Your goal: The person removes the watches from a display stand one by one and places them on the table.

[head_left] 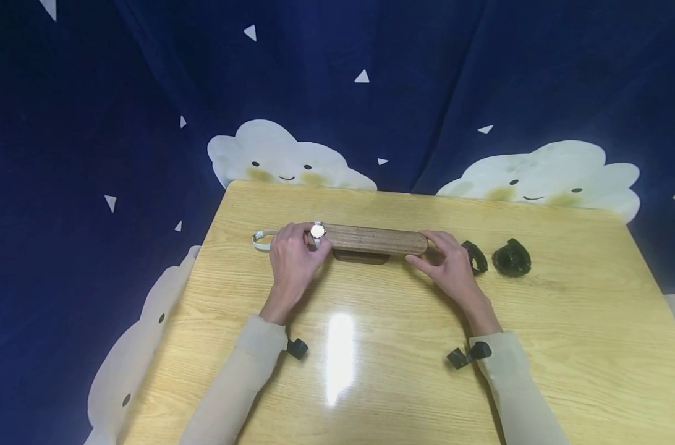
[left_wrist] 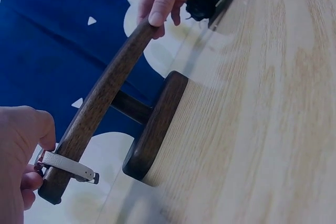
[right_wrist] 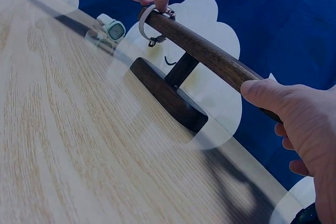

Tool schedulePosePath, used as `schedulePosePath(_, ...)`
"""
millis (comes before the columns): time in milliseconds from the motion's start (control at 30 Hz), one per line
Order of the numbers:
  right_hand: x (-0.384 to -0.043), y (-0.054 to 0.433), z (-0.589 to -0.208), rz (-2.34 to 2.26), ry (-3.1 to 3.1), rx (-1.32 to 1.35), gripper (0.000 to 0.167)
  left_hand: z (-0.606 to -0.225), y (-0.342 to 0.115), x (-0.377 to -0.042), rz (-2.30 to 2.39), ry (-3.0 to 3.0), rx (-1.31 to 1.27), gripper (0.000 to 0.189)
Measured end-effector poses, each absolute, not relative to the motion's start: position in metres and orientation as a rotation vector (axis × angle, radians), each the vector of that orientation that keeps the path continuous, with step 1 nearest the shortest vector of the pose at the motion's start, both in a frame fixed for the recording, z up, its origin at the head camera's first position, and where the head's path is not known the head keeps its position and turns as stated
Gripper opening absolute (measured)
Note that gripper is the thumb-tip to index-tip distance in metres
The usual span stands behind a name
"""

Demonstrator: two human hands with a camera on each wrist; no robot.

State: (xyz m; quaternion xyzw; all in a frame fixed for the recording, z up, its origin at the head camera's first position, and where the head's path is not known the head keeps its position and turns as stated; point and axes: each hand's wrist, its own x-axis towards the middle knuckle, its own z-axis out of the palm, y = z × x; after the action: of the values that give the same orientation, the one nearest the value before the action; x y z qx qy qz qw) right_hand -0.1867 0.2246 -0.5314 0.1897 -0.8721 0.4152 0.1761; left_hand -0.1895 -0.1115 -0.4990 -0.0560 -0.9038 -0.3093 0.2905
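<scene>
A dark wooden T-bar display stand [head_left: 379,238] stands on the table, its base [left_wrist: 157,127] and short post showing below the bar. Around the left end of the bar hangs a wristwatch [head_left: 318,231] with a round face and a white strap [left_wrist: 69,166]. The strap's buckle end dangles loose under the bar in both wrist views. With thumb and fingers, my left hand [head_left: 294,254] pinches the watch by its case. My right hand [head_left: 451,267] grips the opposite end of the bar, thumb on the near side.
Left of the stand lies a white watch [right_wrist: 112,28] with a squarish face. Two black strapped items, one nearer [head_left: 475,258] and one farther right [head_left: 512,258], lie beyond my right hand. A dark blue curtain [head_left: 337,105] with clouds hangs behind the wooden table [head_left: 399,346].
</scene>
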Motion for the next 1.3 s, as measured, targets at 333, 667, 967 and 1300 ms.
schedulePosePath(333,-0.187,0.225,-0.531,1.171,-2.487,0.526,0.063,-0.500,-0.117,-0.190,-0.792,-2.421,-0.126,0.026)
schedulePosePath(667,-0.187,0.225,-0.530,1.175,-2.498,0.520,0.063,-0.501,-0.122,-0.191,-0.781,-2.394,-0.104,0.027)
schedulePosePath(967,-0.189,0.226,-0.531,1.170,-2.495,0.511,0.063,-0.499,-0.130,-0.192,-0.756,-2.402,-0.076,0.027)
schedulePosePath(1300,-0.188,0.225,-0.531,1.183,-2.481,0.520,0.064,-0.501,-0.141,-0.186,-0.788,-2.397,-0.038,0.023)
